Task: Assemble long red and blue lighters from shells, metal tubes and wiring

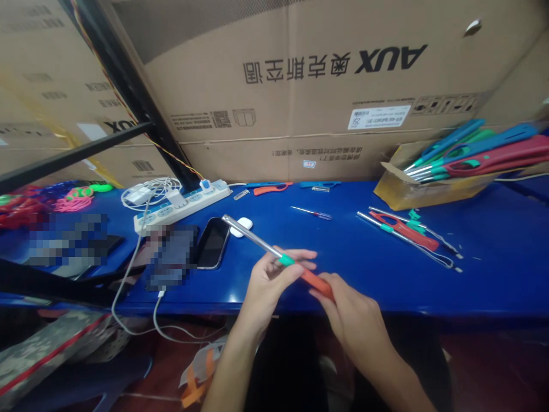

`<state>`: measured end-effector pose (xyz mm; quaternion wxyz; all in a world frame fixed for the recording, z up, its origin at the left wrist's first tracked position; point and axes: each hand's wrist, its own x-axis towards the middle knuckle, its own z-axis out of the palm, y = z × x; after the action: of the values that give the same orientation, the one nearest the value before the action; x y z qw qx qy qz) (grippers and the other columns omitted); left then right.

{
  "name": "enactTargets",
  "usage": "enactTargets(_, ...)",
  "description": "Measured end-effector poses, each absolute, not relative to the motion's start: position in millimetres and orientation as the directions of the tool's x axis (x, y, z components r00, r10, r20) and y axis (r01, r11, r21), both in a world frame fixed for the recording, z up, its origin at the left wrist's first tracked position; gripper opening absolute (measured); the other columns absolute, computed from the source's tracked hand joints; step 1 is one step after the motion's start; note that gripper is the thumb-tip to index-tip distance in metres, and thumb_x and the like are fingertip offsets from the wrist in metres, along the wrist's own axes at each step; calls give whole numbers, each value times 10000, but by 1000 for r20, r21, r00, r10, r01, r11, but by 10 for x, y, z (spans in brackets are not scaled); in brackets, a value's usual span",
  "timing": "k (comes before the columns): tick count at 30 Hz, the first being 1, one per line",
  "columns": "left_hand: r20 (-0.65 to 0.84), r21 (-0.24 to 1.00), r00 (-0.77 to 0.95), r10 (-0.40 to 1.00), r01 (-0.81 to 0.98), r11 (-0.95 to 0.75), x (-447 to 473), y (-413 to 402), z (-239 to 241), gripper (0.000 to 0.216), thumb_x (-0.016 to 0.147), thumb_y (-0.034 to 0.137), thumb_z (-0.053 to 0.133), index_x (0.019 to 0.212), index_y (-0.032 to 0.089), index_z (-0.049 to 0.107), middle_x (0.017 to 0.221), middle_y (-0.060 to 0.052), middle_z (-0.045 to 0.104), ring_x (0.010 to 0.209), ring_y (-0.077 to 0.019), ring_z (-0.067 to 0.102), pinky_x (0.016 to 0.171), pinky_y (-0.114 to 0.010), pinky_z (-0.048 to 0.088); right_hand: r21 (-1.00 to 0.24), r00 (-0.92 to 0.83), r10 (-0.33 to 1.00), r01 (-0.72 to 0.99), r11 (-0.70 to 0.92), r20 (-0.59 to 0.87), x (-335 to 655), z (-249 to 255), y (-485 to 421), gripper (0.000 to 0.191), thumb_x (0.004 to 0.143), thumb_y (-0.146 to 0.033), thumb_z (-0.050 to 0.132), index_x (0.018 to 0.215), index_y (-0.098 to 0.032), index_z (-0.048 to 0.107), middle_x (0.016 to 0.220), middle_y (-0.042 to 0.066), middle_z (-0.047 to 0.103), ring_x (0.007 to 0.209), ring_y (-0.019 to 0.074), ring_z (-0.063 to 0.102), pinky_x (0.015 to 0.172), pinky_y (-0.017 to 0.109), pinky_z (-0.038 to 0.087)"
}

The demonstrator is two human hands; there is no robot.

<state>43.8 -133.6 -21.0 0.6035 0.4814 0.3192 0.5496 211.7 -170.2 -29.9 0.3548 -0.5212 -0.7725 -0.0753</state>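
Note:
Held between both hands is a long-necked lighter (316, 281) with an orange handle, a green collar and a silver tube slanting up to the left. My left hand (274, 274) pinches it around the collar, with some fingers stretched out behind. Wrapped round the rear of the handle is my right hand (349, 306); it covers the handle's end. Right of the hands lie an orange handle shell (405, 230) and silver tubes (377, 222) with green collars and thin wires. A small screwdriver (315, 213) rests beyond the hands.
A carton (429, 197) full of lighters stands at the right. Left are a phone (213, 243), a white earbud case (241, 227) and a power strip (184, 206) with cables. Handle pieces (272, 188) lie by the large cardboard box (300, 114) at the back of the blue table (274, 217).

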Motion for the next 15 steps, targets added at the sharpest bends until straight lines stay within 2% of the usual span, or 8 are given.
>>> enactTargets(3, 130, 946, 179, 975, -318, -67, 471, -1348, -173, 220, 908, 342, 715, 1040, 167, 694, 1168, -105, 731, 918, -213, 723, 895, -361, 568, -242, -204, 742, 862, 446, 639, 2109, -291, -1713, 446, 1082, -445, 302, 982, -177, 644, 744, 27, 751, 588, 162, 732, 493, 251, 491)
enactTargets(6, 199, 906, 180, 963, -408, -111, 542, -1379, -173, 321, 996, 452, 553, 1116, 172, 653, 1185, -125, 722, 971, -240, 713, 917, -406, 552, -260, -195, 757, 862, 436, 624, 2096, -291, -1730, 456, 1080, -458, 297, 969, -177, 639, 728, 14, 744, 577, 158, 730, 477, 248, 480)
enactTargets(9, 211, 878, 102, 972, -457, -143, 657, -1415, -182, 361, 1059, 437, 390, 1005, 177, 635, 1110, -114, 746, 1009, -247, 702, 953, -427, 518, -286, -184, 778, 860, 423, 601, 2073, -304, -1744, 467, 1080, -466, 281, 970, -183, 635, 726, 6, 744, 566, 161, 728, 462, 252, 474)
enactTargets(12, 227, 885, -5, 974, -416, -209, 764, -1447, -171, 364, 1076, 393, 335, 892, 191, 575, 1086, -95, 754, 1013, -240, 694, 978, -424, 479, -310, -166, 796, 860, 405, 582, 2060, -312, -1751, 480, 1082, -472, 259, 970, -192, 633, 726, 6, 747, 557, 168, 726, 445, 260, 458)
enactTargets(15, 239, 911, -24, 971, -341, -233, 805, -1461, -167, 374, 1077, 405, 321, 874, 198, 558, 1100, -96, 758, 1078, -253, 675, 1015, -426, 432, -362, -159, 824, 841, 401, 544, 2076, -306, -1753, 487, 1081, -481, 251, 991, -198, 637, 771, 18, 768, 594, 179, 740, 471, 262, 476)
